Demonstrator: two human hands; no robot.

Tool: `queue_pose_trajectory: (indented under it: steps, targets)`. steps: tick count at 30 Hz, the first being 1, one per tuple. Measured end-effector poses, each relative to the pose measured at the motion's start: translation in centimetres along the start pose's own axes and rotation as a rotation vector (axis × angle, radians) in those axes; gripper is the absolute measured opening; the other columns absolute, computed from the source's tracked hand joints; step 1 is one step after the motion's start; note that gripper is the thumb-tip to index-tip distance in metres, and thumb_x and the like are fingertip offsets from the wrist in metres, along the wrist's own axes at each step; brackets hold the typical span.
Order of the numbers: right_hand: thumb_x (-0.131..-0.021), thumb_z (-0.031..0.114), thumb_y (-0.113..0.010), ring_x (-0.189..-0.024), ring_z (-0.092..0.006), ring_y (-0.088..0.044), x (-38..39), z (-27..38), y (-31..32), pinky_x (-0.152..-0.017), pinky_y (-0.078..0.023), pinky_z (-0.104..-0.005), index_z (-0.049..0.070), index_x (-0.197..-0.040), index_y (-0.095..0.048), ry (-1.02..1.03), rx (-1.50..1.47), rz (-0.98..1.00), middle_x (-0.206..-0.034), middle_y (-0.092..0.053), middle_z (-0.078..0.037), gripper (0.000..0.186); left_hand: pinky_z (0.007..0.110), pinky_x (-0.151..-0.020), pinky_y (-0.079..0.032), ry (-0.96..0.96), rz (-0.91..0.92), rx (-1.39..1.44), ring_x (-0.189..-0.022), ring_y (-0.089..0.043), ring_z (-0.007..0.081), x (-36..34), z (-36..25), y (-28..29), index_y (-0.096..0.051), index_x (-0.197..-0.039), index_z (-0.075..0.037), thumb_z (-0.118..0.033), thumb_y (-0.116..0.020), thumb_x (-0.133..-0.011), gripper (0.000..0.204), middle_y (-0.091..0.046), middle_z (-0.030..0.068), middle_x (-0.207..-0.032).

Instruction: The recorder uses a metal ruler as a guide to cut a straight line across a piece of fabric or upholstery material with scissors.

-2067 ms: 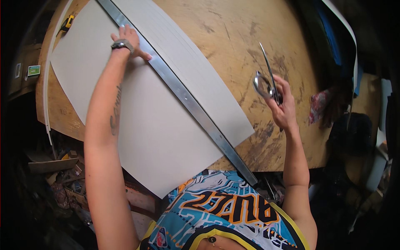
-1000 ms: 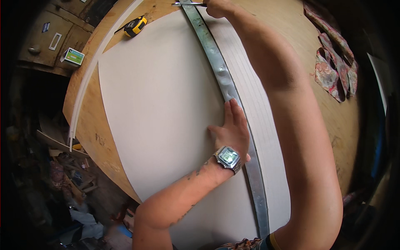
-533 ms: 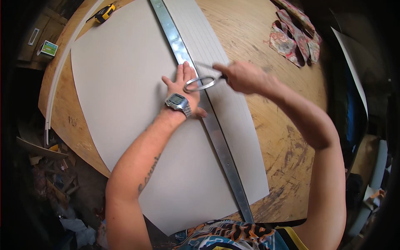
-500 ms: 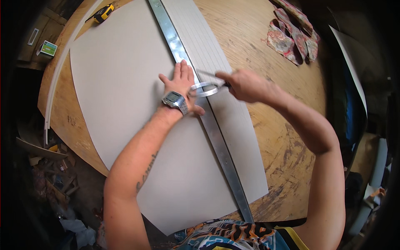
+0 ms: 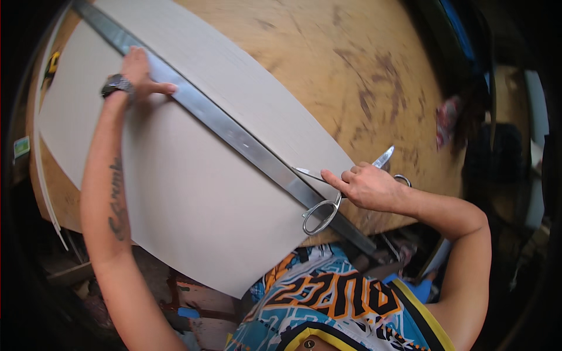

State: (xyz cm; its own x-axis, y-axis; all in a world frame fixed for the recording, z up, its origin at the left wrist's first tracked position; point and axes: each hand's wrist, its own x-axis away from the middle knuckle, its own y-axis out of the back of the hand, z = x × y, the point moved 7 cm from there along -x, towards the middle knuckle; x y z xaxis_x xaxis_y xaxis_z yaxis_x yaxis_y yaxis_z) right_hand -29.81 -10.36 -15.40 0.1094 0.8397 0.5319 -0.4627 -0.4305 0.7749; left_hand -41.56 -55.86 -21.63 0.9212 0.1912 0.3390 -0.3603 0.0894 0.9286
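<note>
A large pale grey sheet point(image 5: 193, 169) with one curved side covers much of the wooden table. Across it lies a long metal straightedge point(image 5: 234, 140), running from far left to the near edge by my body. My left hand point(image 5: 138, 71) presses flat on the straightedge's far part, fingers stretched and thumb spread. In my right hand point(image 5: 373, 186) is a pair of metal scissors point(image 5: 321, 217), spread wide apart. My index finger lies along one blade, whose tip meets the sheet beside the straightedge's right edge. The other blade points away to the right.
The worn wooden table point(image 5: 328, 52) extends to the right. At far left are a yellow and black tape measure point(image 5: 52, 63), a long thin pale strip point(image 5: 36, 169) and a small green and white box point(image 5: 21, 146). A patterned cloth point(image 5: 448, 120) shows at right.
My right hand has come nearer along the straightedge with the scissors. My left hand still presses on the straightedge. The whole view has turned, shifting the table and sheet.
</note>
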Motion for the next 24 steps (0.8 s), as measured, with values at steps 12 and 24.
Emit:
queue_pose_trajectory:
  steps: [12,24]
  targets:
    - [-0.082,0.015,-0.052,-0.070,-0.0272,-0.063,11.8,3.2,-8.3,-0.066,-0.049,-0.0386,0.002,-0.136,-0.044,-0.167,-0.069,0.093,-0.079,-0.063,-0.009,0.057,0.072,-0.107,-0.019,0.176,0.188,0.057,-0.147,-0.017,0.0262,0.8,-2.4,1.4,-0.016,-0.149,0.001,-0.072,-0.082,-0.043,0.145,-0.015,0.0156,-0.158]
    - [-0.071,0.027,-0.076,-0.076,-0.0329,-0.061,16.1,3.6,-14.4,-0.072,-0.048,-0.0414,0.007,-0.130,-0.048,-0.523,-0.461,-0.273,-0.082,-0.063,-0.012,0.068,0.060,-0.114,-0.017,0.139,-0.020,0.394,-0.148,-0.011,0.0257,3.5,2.1,-1.7,-0.008,-0.152,-0.002,-0.069,-0.084,-0.043,0.149,-0.004,0.0149,-0.161]
